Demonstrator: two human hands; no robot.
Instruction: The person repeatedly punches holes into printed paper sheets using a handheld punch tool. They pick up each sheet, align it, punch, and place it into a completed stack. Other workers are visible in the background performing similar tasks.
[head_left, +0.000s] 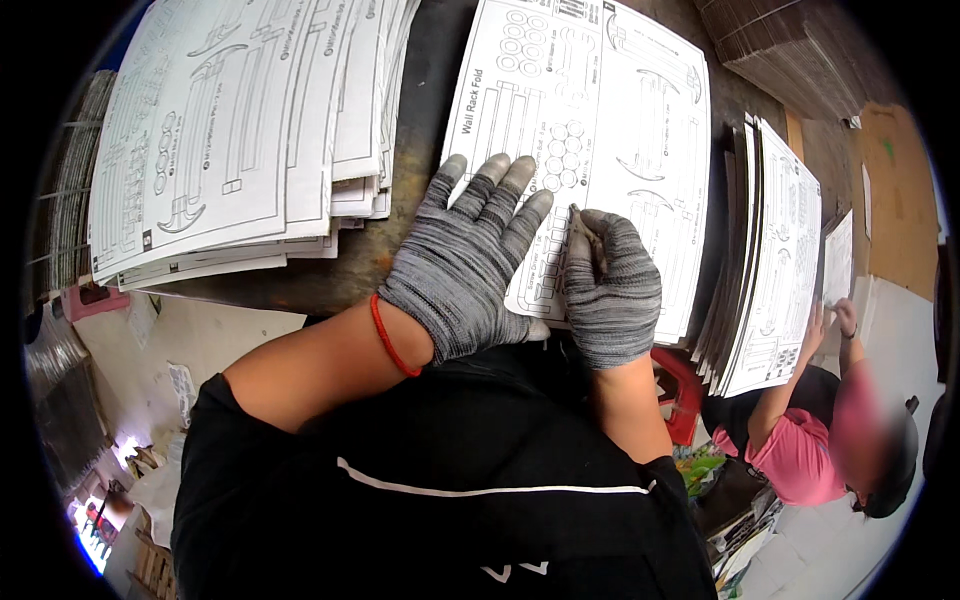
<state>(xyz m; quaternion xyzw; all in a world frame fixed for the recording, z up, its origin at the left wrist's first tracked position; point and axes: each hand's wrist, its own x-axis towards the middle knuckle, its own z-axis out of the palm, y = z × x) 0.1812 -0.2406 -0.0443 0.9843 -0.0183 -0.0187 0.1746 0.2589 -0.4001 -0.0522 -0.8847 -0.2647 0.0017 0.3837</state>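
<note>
A white printed sheet point(640, 130) with line drawings of parts lies in front of me on a dark work table. My left hand point(465, 255), in a grey knit glove with pale fingertips, rests flat on its lower left part, fingers spread. My right hand point(620, 285), gloved the same way, is closed over the sheet's lower middle. Between its thumb and fingers is a small, thin, pointed tool point(590, 228), its tip near the printed rows; its exact kind is hidden by the fingers. The sheet's lower edge is partly covered by both hands.
A thick stack of similar printed sheets point(250, 130) stands at the left, another stack point(775, 260) at the right. Brown cardboard point(785, 50) is piled at the far right. A co-worker in a pink shirt point(800, 455) handles a sheet beyond the right stack. A red plastic piece point(682, 395) is below the table edge.
</note>
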